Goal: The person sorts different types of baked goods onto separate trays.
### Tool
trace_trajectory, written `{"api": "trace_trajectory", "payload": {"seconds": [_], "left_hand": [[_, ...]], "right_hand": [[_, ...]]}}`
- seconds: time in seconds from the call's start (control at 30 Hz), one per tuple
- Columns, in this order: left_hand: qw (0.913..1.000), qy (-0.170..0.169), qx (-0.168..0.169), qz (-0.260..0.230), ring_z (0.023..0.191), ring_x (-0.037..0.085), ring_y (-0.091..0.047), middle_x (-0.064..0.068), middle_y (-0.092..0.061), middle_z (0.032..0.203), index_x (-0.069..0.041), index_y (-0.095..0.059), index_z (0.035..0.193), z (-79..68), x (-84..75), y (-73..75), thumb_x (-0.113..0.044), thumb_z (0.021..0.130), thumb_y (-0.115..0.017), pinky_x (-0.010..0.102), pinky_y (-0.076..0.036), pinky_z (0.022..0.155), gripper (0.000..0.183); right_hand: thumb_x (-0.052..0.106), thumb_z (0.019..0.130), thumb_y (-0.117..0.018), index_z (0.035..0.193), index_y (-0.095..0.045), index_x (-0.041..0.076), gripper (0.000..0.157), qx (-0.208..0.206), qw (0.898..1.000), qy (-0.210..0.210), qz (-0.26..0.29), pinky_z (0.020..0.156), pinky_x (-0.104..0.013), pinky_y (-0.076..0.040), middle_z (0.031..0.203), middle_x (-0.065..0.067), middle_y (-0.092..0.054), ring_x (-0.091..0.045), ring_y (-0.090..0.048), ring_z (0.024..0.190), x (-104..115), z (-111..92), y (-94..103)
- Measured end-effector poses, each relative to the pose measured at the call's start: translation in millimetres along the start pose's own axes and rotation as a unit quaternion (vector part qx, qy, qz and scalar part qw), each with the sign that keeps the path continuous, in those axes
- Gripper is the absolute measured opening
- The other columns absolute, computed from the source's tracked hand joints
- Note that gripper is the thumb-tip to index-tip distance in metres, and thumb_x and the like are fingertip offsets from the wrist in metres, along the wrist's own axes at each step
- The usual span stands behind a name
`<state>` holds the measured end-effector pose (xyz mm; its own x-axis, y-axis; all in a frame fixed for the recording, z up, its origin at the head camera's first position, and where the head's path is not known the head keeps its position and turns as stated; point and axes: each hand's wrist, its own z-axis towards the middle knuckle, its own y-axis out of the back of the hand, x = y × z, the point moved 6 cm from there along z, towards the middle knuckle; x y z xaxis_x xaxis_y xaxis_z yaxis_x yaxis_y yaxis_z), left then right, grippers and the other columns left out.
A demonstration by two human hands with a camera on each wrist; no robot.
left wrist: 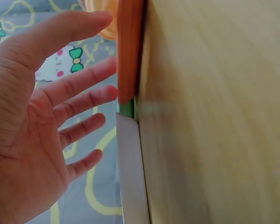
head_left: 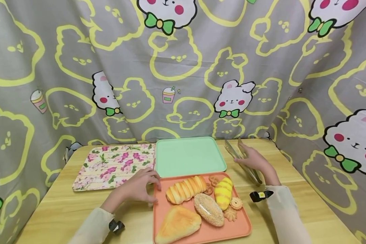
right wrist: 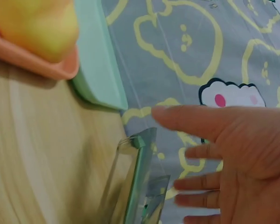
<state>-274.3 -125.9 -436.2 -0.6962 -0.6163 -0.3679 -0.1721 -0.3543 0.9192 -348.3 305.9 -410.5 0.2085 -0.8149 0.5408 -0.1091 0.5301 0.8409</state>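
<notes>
My left hand (head_left: 140, 185) hovers by the left edge of the orange tray (head_left: 207, 234), fingers spread and holding nothing. In the left wrist view its fingertips are close to the tray's side (left wrist: 128, 51); contact cannot be told. On that tray lie a ridged roll (head_left: 186, 189), a triangular bread (head_left: 180, 224), a crumb-coated oval bun (head_left: 208, 210), a yellow striped bread (head_left: 223, 194) and several small cookies (head_left: 236, 203). My right hand (head_left: 254, 160) is over the metal tongs (head_left: 256, 177). In the right wrist view its straight fingers stand apart from the tongs (right wrist: 136, 182).
A pale green tray (head_left: 189, 156) sits behind the orange one. To its left lies a floral tray (head_left: 119, 166). Everything stands on a wooden table (head_left: 55, 210), with a grey cartoon-print curtain (head_left: 183, 112) along the back and sides.
</notes>
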Motion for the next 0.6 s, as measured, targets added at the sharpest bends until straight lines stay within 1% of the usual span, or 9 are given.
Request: {"api": "trace_trajectory", "payload": {"seconds": [0.07,0.13,0.3,0.33,0.47,0.6], "left_hand": [[1.0000,0.004,0.003,-0.005,0.115,0.016,-0.052,-0.007,-0.065,0.117,-0.029,-0.073,0.093,-2.0,0.8,-0.5,-0.045,0.072,-0.087,0.055,-0.041,0.103,0.030],[0.9999,0.006,0.004,-0.007,0.115,0.017,-0.052,-0.007,-0.065,0.117,-0.029,-0.073,0.092,-3.2,0.8,-0.5,-0.045,0.071,-0.087,0.055,-0.041,0.102,0.030],[1.0000,0.008,0.001,-0.004,0.114,0.017,-0.053,-0.006,-0.065,0.117,-0.028,-0.073,0.092,-3.1,0.1,0.9,-0.045,0.071,-0.087,0.054,-0.042,0.102,0.031],[1.0000,0.009,0.001,-0.004,0.114,0.017,-0.053,-0.006,-0.065,0.117,-0.028,-0.073,0.092,-2.8,0.2,0.7,-0.045,0.071,-0.087,0.054,-0.041,0.103,0.031],[0.9999,0.012,0.006,-0.002,0.115,0.017,-0.053,-0.006,-0.065,0.118,-0.027,-0.073,0.093,-2.4,0.9,-1.3,-0.046,0.071,-0.087,0.053,-0.041,0.103,0.031],[0.9999,0.012,0.009,-0.001,0.115,0.017,-0.053,-0.005,-0.065,0.118,-0.027,-0.074,0.093,-3.0,2.3,-2.2,-0.046,0.071,-0.087,0.053,-0.041,0.104,0.032]], "right_hand": [[0.029,0.094,-0.072,0.155,-0.022,-0.014,0.089,0.007,1.000,-0.023,-0.015,0.109,-0.069,-0.034,0.152,-0.043,-0.031,-0.061,-0.031,0.139,-5,2,-1.9],[0.027,0.093,-0.074,0.154,-0.020,-0.017,0.092,0.018,0.999,-0.045,-0.023,0.108,-0.070,-0.036,0.149,-0.047,-0.029,-0.063,-0.031,0.137,-11,3,-4.2],[0.018,0.090,-0.076,0.153,-0.010,-0.020,0.099,0.042,0.996,-0.082,-0.019,0.111,-0.069,-0.032,0.152,-0.049,-0.021,-0.064,-0.027,0.138,-24,5,-8.9],[0.017,0.089,-0.076,0.153,-0.009,-0.020,0.099,0.043,0.995,-0.086,-0.017,0.111,-0.069,-0.033,0.152,-0.048,-0.022,-0.063,-0.028,0.138,-26,5,-9.3],[0.015,0.088,-0.076,0.150,-0.014,-0.023,0.096,0.043,0.994,-0.093,-0.020,0.110,-0.067,-0.035,0.150,-0.047,-0.028,-0.062,-0.035,0.135,-32,5,-9.9],[0.017,0.089,-0.075,0.147,-0.023,-0.024,0.087,0.042,0.994,-0.096,-0.022,0.103,-0.064,-0.043,0.142,-0.046,-0.042,-0.058,-0.048,0.126,-34,3,-8.5]]}}
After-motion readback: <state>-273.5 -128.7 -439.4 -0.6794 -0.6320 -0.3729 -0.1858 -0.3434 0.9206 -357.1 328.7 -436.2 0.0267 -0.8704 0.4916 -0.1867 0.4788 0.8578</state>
